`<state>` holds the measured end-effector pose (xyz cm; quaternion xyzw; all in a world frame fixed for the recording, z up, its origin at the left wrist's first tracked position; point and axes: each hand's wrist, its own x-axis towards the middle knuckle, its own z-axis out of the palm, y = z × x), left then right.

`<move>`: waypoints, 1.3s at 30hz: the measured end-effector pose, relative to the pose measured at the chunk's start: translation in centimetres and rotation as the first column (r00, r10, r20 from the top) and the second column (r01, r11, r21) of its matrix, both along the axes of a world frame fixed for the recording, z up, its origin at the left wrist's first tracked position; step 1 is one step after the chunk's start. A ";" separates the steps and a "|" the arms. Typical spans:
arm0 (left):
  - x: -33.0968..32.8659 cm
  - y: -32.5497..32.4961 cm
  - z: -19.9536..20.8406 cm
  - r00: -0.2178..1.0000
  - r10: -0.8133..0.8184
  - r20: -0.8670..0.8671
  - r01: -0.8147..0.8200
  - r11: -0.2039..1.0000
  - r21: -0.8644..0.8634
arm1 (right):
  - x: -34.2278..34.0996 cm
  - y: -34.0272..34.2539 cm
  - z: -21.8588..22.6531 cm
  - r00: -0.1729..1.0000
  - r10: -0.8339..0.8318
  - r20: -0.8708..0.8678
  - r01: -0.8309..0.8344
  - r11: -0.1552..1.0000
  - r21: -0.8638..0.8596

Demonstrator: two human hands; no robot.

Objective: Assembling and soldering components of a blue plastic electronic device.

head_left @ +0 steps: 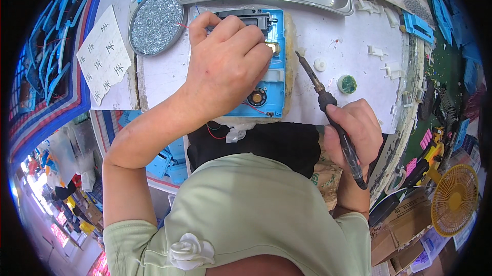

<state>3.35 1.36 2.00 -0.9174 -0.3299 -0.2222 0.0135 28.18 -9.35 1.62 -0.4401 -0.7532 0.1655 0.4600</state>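
Observation:
In front of me lies a blue plastic casing [277,91] with a black part [259,19] along its far edge, on a pale padded support. A small round speaker [257,97] with red wires sits near its close edge. My left hand [225,60] is closed over the casing, fingers curled down. Its fingertips and whatever they grip are hidden, though a thin red wire [180,23] sticks out beside them. Right of the casing, my right hand [359,127] grips a soldering iron [342,137], its tip pointing up and left, apart from the casing.
A round dish of small metal screws [156,22] stands at the far left beside a handwritten paper [104,55]. A divided steel tray [302,6] lies at the back. On the right are a small green-topped tub [347,84], white plastic parts [393,71] and a yellow fan [454,200].

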 end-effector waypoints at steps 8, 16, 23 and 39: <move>-2.8 1.5 2.8 0.982 0.186 -0.012 -0.185 0.979 0.081 | 0.7 0.0 0.3 0.999 -0.049 0.007 0.049 0.999 0.000; -6.7 2.7 3.8 0.999 0.001 0.041 0.006 0.983 -0.182 | -0.4 2.2 1.1 0.996 -0.042 -0.078 0.045 0.998 0.042; -3.3 0.2 -0.3 0.667 0.520 0.534 0.100 0.648 -0.755 | -5.8 4.5 2.1 0.907 -0.167 -0.386 0.036 0.945 -0.324; -3.4 0.5 -1.1 0.843 0.187 0.504 -0.032 0.953 -0.300 | -10.9 10.1 0.4 0.985 -0.024 -0.172 0.031 0.999 0.036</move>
